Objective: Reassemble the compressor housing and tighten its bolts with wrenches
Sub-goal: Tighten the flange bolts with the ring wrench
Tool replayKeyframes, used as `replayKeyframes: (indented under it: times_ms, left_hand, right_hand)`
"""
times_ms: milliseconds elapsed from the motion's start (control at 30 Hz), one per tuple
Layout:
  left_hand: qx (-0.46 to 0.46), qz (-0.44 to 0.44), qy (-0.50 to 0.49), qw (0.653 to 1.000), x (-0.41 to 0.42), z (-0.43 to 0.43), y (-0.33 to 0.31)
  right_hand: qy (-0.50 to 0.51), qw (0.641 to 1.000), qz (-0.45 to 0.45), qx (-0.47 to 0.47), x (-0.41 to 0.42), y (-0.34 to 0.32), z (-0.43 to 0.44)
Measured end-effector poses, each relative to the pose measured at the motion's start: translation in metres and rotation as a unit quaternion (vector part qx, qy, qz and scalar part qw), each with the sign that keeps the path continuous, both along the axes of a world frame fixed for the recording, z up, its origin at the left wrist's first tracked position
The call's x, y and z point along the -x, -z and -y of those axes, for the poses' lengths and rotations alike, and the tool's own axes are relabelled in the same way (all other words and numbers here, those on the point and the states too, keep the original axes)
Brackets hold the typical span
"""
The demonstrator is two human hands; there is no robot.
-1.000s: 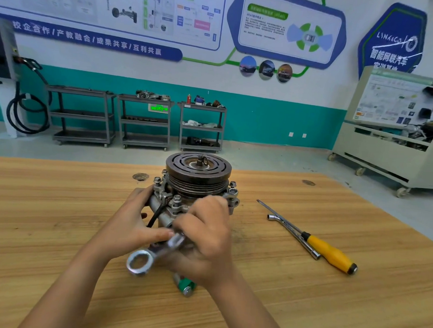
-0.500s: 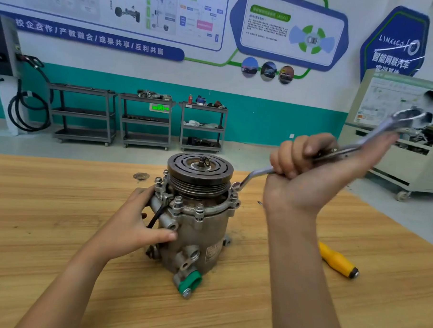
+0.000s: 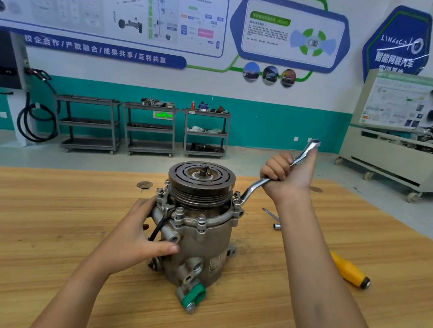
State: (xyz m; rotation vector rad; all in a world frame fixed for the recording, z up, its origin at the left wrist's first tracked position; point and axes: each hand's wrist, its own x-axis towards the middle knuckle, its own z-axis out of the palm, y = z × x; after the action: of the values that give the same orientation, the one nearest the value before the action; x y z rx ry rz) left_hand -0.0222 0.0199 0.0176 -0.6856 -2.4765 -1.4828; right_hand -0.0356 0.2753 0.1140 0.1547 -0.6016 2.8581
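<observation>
The compressor (image 3: 199, 227) stands upright on the wooden table (image 3: 46, 230), centre of the frame. The left hand (image 3: 135, 237) presses its side, fingers spread flat. The right hand (image 3: 288, 175) clenches a wrench (image 3: 253, 187) (its lower ring sits on a right-side bolt (image 3: 237, 203)).
</observation>
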Motion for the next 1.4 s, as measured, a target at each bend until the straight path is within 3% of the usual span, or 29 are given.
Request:
replayKeyframes:
  times_ms: [200, 433, 567, 700, 767, 800, 833, 867, 900, 933, 1000, 1133, 1233, 1300, 1333, 1400]
  left_hand:
    - [-0.006, -0.001, 0.001, 1.000, 0.001, 0.001, 0.002]
    - [-0.009, -0.007, 0.001, 1.000, 0.003, 0.000, 0.003]
    - [-0.001, -0.011, -0.005, 1.000, 0.003, 0.001, 0.004]
    - [0.003, -0.012, -0.012, 1.000, 0.002, 0.000, 0.002]
    - [0.005, -0.011, -0.013, 1.000, 0.001, -0.001, 0.002]
    - [0.006, -0.010, -0.013, 1.000, 0.001, 0.000, 0.002]
    - [0.005, -0.009, -0.012, 1.000, 0.001, 0.000, 0.002]
    - [0.004, -0.008, -0.011, 1.000, 0.001, 0.000, 0.002]
    - [0.003, -0.007, -0.009, 1.000, 0.001, 0.000, 0.002]
    - [0.002, -0.005, -0.007, 1.000, 0.001, 0.000, 0.002]
    - [0.003, -0.004, -0.009, 1.000, 0.002, 0.001, 0.002]
    - [0.007, -0.016, -0.015, 1.000, 0.002, -0.001, 0.003]
    - [0.016, -0.024, -0.016, 0.999, 0.001, -0.001, 0.002]
    - [0.017, -0.021, -0.008, 1.000, 0.001, -0.001, 0.002]
    - [0.014, -0.015, -0.005, 1.000, 0.001, 0.000, 0.002]
    - [0.004, -0.004, -0.003, 1.000, 0.002, 0.001, 0.004]
  right_hand:
    - [-0.022, 0.995, 0.032, 0.091, 0.006, 0.025, -0.009]
    - [0.088, 0.988, 0.032, 0.126, -0.016, 0.033, -0.006]
    - [0.190, 0.976, -0.028, 0.104, -0.039, 0.037, 0.004]
    - [0.283, 0.944, -0.169, -0.015, -0.065, 0.047, 0.027]
    - [0.294, 0.897, -0.311, -0.108, -0.070, 0.048, 0.038]
    - [0.305, 0.853, -0.370, -0.206, -0.069, 0.048, 0.040]
    - [0.279, 0.804, -0.389, -0.353, -0.069, 0.043, 0.049]
    - [0.244, 0.780, -0.379, -0.434, -0.064, 0.046, 0.054]
    - [0.209, 0.781, -0.354, -0.469, -0.062, 0.052, 0.061]
    - [0.238, 0.754, -0.387, -0.474, -0.064, 0.057, 0.070]
    - [0.396, 0.682, -0.408, -0.460, -0.071, 0.080, 0.082]
    - [0.468, 0.548, -0.422, -0.550, -0.067, 0.087, 0.096]
    - [0.480, 0.507, -0.390, -0.601, -0.068, 0.075, 0.103]
    - [0.489, 0.531, -0.389, -0.572, -0.075, 0.067, 0.103]
    - [0.482, 0.578, -0.384, -0.535, -0.078, 0.058, 0.100]
    - [0.420, 0.733, -0.375, -0.382, -0.088, 0.042, 0.089]
